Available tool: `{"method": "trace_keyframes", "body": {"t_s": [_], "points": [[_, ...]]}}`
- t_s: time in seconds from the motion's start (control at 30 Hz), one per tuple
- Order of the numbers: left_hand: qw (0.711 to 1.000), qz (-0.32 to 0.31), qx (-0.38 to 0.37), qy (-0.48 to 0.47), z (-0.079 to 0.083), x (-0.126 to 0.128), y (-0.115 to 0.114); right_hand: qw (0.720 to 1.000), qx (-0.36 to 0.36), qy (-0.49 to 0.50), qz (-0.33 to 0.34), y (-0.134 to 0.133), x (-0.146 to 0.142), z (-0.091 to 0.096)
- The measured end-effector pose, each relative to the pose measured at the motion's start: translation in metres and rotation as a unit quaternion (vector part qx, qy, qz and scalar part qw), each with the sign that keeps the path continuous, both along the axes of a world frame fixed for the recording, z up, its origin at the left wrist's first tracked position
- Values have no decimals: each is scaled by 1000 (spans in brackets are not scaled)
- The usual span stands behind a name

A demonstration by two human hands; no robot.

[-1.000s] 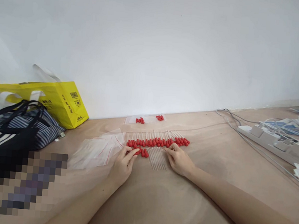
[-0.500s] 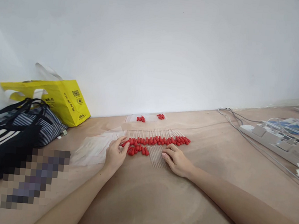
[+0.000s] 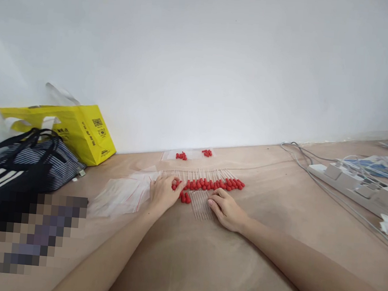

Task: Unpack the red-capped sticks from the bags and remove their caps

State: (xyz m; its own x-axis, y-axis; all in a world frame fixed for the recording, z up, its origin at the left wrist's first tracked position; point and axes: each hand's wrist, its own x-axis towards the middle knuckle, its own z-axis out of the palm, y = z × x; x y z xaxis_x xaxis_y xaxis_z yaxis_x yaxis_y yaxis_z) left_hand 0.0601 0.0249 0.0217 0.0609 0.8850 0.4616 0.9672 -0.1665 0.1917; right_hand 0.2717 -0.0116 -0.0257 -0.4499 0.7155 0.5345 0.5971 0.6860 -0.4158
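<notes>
My left hand (image 3: 163,192) lies over the left end of the row of red-capped droppers (image 3: 213,184), whether pinching one I cannot tell; my right hand (image 3: 227,209) rests flat and unclenched on their clear stems just beside it, with plastic bags (image 3: 121,194) just left of my left hand.

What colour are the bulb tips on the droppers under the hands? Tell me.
The bulb tips are red, clearest in the head view.

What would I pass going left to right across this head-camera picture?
Black striped bag → yellow bag → clear zip bags → left hand → right hand → power strip.
</notes>
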Motion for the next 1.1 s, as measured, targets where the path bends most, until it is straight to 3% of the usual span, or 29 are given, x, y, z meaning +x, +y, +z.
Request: {"method": "trace_keyframes", "body": {"t_s": [0.17, 0.33, 0.63, 0.77, 0.93, 1.1], "points": [[997, 24, -74, 25, 14, 0, 15, 995, 37, -42, -81, -2, 0, 1], [992, 16, -120, 44, 12, 19, 30, 989, 64, -26, -132, -1, 3, 3], [975, 64, -210, 38, 8, 36, 53, 981, 64, -40, -181, 1, 3, 2], [972, 78, -219, 24, 13, 35, 58, 982, 54, -43, -173, 2, 3, 1], [981, 74, -177, -9, 28, 15, 47, 989, 48, -60, -129, 0, 2, 2], [985, 13, -165, -47, 33, -11, 13, 993, 49, -40, -100, 0, 1, 3]]}}
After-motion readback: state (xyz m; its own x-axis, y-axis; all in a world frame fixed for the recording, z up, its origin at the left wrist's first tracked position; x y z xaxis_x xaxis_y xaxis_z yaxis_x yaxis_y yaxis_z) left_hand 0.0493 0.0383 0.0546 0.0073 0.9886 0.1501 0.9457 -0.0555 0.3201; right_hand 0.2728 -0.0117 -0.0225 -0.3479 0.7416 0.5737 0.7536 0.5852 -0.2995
